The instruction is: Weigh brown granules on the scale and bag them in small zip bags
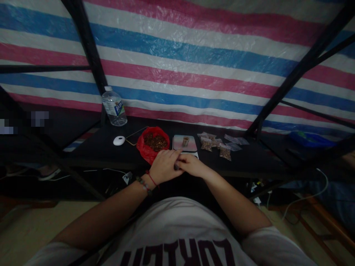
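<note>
My left hand and my right hand meet at the front edge of the black table. Their fingers are closed around something small and dark between them, too hidden to name. Just behind my left hand lies a red plastic bag, open, with brown dried pieces inside. A small scale is behind the fingers, and a small clear container with brown contents stands on its plate. Right of the scale are several filled little bags and some flat clear bags.
A clear plastic bottle stands at the table's back left, with a white rounded object in front of it. Black metal posts frame the striped sheet behind. A blue item lies far right.
</note>
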The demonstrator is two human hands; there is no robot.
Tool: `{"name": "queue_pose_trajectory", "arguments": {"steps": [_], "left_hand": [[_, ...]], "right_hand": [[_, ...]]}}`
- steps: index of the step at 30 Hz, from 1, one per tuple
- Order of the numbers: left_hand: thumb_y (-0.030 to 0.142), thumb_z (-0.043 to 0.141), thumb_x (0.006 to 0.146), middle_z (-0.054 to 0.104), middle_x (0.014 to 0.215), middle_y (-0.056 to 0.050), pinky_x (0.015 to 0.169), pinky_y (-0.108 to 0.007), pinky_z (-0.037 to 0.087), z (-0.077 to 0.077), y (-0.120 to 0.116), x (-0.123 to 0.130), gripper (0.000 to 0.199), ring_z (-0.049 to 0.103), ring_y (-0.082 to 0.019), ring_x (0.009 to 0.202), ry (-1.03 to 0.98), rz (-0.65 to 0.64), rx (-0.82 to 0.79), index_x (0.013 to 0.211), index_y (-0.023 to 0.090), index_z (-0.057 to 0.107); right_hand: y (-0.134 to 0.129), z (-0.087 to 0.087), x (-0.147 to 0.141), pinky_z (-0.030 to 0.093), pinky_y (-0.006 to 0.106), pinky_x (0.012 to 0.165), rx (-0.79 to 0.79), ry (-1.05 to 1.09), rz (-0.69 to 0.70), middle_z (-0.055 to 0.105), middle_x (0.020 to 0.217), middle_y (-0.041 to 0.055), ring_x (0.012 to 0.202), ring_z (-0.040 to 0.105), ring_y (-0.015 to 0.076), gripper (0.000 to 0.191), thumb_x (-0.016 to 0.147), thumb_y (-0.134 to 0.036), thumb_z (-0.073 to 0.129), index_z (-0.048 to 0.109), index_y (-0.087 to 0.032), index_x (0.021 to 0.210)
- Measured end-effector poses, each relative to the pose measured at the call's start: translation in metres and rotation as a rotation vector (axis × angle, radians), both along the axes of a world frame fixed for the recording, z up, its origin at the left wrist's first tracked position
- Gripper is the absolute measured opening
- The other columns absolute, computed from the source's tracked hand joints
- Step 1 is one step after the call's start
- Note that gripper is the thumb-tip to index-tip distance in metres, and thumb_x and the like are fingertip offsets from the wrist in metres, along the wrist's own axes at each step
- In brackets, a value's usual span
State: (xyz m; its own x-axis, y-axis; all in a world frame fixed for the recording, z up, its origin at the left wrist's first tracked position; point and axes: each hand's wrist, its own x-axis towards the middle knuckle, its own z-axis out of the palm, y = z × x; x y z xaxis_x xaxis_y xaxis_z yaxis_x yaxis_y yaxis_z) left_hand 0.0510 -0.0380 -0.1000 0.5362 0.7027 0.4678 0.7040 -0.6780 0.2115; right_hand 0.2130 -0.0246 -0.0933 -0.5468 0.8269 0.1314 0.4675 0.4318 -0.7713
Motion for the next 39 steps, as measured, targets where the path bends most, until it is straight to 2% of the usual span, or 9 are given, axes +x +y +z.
{"name": "queue_pose_trajectory", "arguments": {"steps": [5,10,13,16,19,25,29,33,39], "left_hand": [[0.059,0.067,0.071,0.055,0.132,-0.013,0.103,-0.042,0.039,0.014,0.019,-0.021,0.086,0.05,-0.029,0.121,-0.09,-0.083,0.033,0.14,0.016,0.039],[0.045,0.049,0.086,0.066,0.114,-0.011,0.097,-0.037,0.043,0.038,0.082,-0.078,0.043,0.059,-0.026,0.107,-0.075,0.177,-0.097,0.113,0.015,0.064],[0.037,0.053,0.08,0.071,0.099,-0.005,0.085,-0.03,0.048,0.041,0.109,-0.089,0.033,0.065,-0.022,0.09,0.191,0.046,-0.377,0.102,0.02,0.071],[0.031,0.052,0.079,0.072,0.098,-0.003,0.082,-0.026,0.048,0.04,0.122,-0.07,0.032,0.066,-0.02,0.087,0.221,-0.061,-0.414,0.102,0.021,0.072],[0.031,0.051,0.081,0.07,0.109,-0.006,0.089,-0.027,0.047,0.042,0.133,-0.032,0.037,0.063,-0.021,0.098,0.168,-0.108,-0.267,0.11,0.019,0.068],[0.038,0.06,0.078,0.059,0.127,-0.015,0.101,-0.034,0.04,0.033,0.155,0.049,0.057,0.054,-0.026,0.117,0.173,-0.228,-0.125,0.128,0.012,0.056],[0.029,0.06,0.076,0.067,0.112,-0.011,0.1,-0.03,0.042,0.015,0.16,0.068,0.037,0.059,-0.024,0.109,0.123,-0.168,-0.264,0.11,0.015,0.067],[0.029,0.043,0.086,0.064,0.119,-0.013,0.102,-0.032,0.04,0.003,0.163,0.035,0.038,0.058,-0.024,0.113,-0.027,0.057,-0.295,0.116,0.012,0.062],[0.037,0.029,0.091,0.068,0.106,-0.016,0.085,-0.033,0.051,-0.012,0.161,-0.041,0.046,0.066,-0.024,0.097,-0.23,0.347,-0.417,0.108,0.009,0.062]], "right_hand": [[0.006,0.007,0.014,0.047,0.027,0.077,-0.032,0.014,-0.018,0.072,0.095,0.0045,0.082,0.064,0.0175,0.029,0.077,-0.015,0.062,0.07,-0.015,0.105],[0.01,0.024,0.034,0.048,0.027,0.073,-0.033,-0.036,-0.066,0.072,0.093,0.0061,0.077,0.063,0.016,0.033,0.082,-0.021,0.058,0.068,-0.013,0.112],[0.006,0.031,0.038,0.047,0.026,0.079,0.008,-0.067,0.02,0.072,0.099,0.005,0.085,0.063,0.0164,0.031,0.083,-0.015,0.053,0.07,-0.015,0.109],[-0.003,0.024,0.042,0.046,0.026,0.083,0.007,-0.166,0.179,0.071,0.103,0.0033,0.092,0.064,0.0168,0.035,0.081,-0.009,0.05,0.071,-0.019,0.107],[-0.011,0.006,0.052,0.046,0.024,0.081,-0.086,-0.183,0.263,0.071,0.102,0.0036,0.091,0.064,0.0154,0.039,0.08,-0.006,0.047,0.07,-0.018,0.11],[-0.017,-0.024,0.072,0.048,0.024,0.081,-0.193,-0.09,0.211,0.071,0.101,0.0055,0.089,0.064,0.0149,0.039,0.079,-0.004,0.046,0.069,-0.014,0.109],[-0.017,-0.025,0.076,0.048,0.024,0.08,-0.189,-0.081,0.208,0.071,0.101,0.005,0.089,0.064,0.0149,0.04,0.078,-0.004,0.047,0.069,-0.015,0.109],[-0.017,-0.021,0.076,0.048,0.024,0.081,-0.189,-0.071,0.226,0.071,0.102,0.0048,0.089,0.064,0.0149,0.04,0.078,-0.004,0.047,0.07,-0.016,0.109],[-0.015,-0.027,0.072,0.047,0.026,0.085,-0.179,-0.064,0.257,0.071,0.105,0.0055,0.094,0.064,0.0157,0.039,0.079,-0.004,0.047,0.069,-0.015,0.109]]}}
